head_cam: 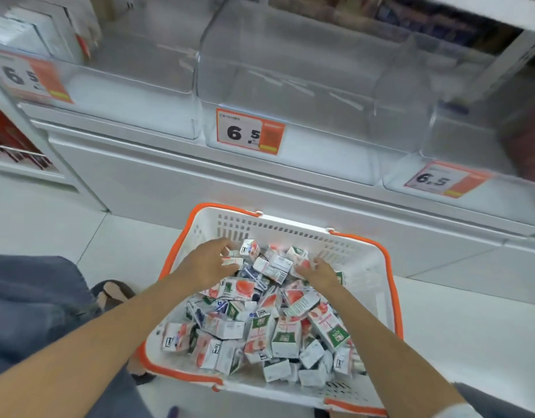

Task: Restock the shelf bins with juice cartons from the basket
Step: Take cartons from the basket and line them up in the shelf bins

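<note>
Because the right hand (317, 271) is laid palm-down on the heap with its fingertips sunk among the cartons, it cannot be told whether anything is grasped by it. One small white-and-red juice carton (233, 261) is pinched between the curled fingers (226, 244) and thumb of the left hand (210, 262), at the far side of the heap. Both forearms are cut off by the lower edge of the view.

The loose heap of small juice cartons (260, 321), white with red, green or dark blue print, is too tumbled and blurred to be counted. All of it is held in one white perforated plastic basket with an orange rim and handles (290, 225), set on the pale tiled floor (49, 224) just before the shelf base.

Three clear plastic shelf bins are ranged above it: the left bin (145, 86), the middle bin (290, 86) and the right bin (471, 137), the last cropped and smeared. Three orange-and-white price labels reading 6.5 are counted, one on each front; the middle label (249, 132) is the sharpest. White boxes (34, 31) in the upper left corner are blurred, and whether they stand inside the left bin cannot be told.
</note>
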Action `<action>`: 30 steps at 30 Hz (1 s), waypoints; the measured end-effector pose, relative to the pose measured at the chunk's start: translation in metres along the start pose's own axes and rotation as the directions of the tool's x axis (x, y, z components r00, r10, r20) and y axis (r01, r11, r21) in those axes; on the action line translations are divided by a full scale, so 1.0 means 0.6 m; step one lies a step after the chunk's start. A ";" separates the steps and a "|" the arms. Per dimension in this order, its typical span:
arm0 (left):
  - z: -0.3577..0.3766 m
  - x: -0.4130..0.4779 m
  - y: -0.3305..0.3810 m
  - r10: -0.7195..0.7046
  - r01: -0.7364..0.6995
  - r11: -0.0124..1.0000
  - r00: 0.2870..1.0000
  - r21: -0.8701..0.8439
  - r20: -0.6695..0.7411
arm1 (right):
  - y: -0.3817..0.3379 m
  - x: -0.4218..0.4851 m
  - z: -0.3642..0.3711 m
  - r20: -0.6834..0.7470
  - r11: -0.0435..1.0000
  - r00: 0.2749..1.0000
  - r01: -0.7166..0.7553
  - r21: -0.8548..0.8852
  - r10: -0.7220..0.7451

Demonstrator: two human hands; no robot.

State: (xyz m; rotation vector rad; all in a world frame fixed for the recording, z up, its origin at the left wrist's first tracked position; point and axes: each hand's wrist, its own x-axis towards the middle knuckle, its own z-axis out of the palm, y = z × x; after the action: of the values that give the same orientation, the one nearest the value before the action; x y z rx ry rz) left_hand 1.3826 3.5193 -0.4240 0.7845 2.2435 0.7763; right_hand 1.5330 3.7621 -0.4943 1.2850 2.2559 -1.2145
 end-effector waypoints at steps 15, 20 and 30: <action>0.099 0.059 0.081 -0.371 0.461 0.573 0.883 -0.678 0.288 | -0.051 -0.056 -0.032 0.294 0.922 0.906 0.202 0.330 -0.304; 0.060 0.035 0.016 -0.419 0.469 0.507 0.867 -0.723 0.269 | -0.045 0.011 0.026 0.075 0.989 0.993 0.077 0.123 -0.086; 0.041 0.039 -0.004 -0.400 0.422 0.496 0.887 -0.759 0.232 | -0.061 -0.028 0.042 -0.184 0.952 0.958 0.253 0.171 -0.221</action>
State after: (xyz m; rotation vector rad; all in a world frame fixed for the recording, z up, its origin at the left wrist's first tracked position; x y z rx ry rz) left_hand 1.3847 3.5413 -0.4495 -0.1966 1.6378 1.3458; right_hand 1.5093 3.7233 -0.4805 1.2456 2.5230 -1.4938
